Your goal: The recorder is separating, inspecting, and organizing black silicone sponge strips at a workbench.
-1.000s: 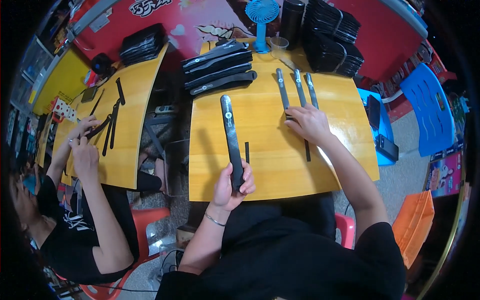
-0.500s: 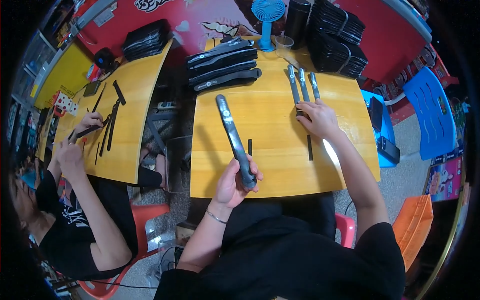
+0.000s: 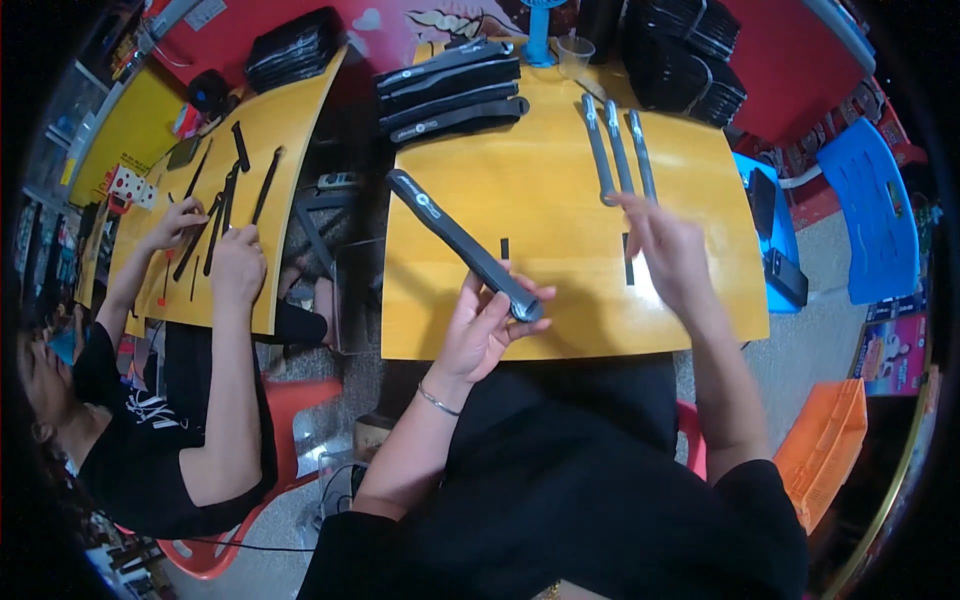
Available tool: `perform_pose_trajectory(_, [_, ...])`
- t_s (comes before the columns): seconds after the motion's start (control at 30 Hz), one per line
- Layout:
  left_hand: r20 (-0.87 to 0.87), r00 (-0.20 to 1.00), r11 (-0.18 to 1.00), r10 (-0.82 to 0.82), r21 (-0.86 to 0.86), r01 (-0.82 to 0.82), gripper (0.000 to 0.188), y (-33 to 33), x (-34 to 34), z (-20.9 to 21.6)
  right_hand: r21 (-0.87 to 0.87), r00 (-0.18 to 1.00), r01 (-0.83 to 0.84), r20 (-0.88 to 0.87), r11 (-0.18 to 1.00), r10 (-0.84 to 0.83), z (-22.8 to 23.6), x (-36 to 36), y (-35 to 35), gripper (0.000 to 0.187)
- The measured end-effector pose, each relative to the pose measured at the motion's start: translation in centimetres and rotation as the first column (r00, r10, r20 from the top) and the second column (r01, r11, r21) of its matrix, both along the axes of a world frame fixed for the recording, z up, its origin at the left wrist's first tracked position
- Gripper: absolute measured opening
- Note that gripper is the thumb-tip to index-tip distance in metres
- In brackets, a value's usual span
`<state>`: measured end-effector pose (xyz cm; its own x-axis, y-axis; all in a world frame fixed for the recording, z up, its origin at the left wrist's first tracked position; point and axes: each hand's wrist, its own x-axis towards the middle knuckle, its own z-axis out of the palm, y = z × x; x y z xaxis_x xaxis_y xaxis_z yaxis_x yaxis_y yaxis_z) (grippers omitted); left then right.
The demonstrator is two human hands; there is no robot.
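Hands (image 3: 474,338) apart, left holding a long, black, white-marked, round-ended strip (image 3: 457,236).

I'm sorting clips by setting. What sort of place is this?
Probably a small workshop for handwork: a stack of black straps and banded black bundles on the yellow table, and a co-worker busy with dark strips alongside.

We look into what appears to be a small, busy workshop, where two yellow tables (image 3: 560,170) serve as workbenches. Black straps (image 3: 619,145) lie in a row at right of centre, and tied black bundles (image 3: 690,82) at upper right show us goods in quantity. At left, a seated co-worker (image 3: 180,465) has hands among similar dark strips (image 3: 267,187). An orange crate (image 3: 822,450) sits at lower right.
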<state>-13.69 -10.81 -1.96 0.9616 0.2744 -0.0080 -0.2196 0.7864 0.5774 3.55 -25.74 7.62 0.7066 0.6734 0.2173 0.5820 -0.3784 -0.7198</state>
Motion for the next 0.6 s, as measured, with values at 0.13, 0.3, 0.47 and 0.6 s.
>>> perform_pose_trajectory(0.13, [-0.072, 0.995, 0.997, 0.067, 0.033, -0.065, 0.036, -1.2, 0.4, 0.2, 0.092, 0.982, -0.139, -0.113, 0.986, 0.149, -1.9, -5.4, -1.5, 0.025])
perform_pose_trajectory(0.3, [-0.027, 0.986, 0.98, 0.164, 0.117, -0.159, 0.039, -2.1, 0.6, 0.0, 0.003, 0.986, -0.109, -0.123, 0.994, 0.108, -4.1, -8.7, -1.8, 0.031])
perform_pose_trajectory(0.47, [0.03, 0.969, 0.95, 0.247, 0.19, -0.248, 0.036, -2.7, 0.4, 0.2, 0.12, 0.964, -0.081, -0.243, 0.989, 0.108, -4.2, -10.0, -1.6, 0.034])
perform_pose_trajectory(0.6, [0.02, 0.966, 0.932, 0.258, 0.257, -0.254, 0.035, -2.7, 0.3, -0.4, 0.168, 0.961, -0.07, -0.255, 0.983, 0.112, -4.6, -10.4, -1.3, 0.035])
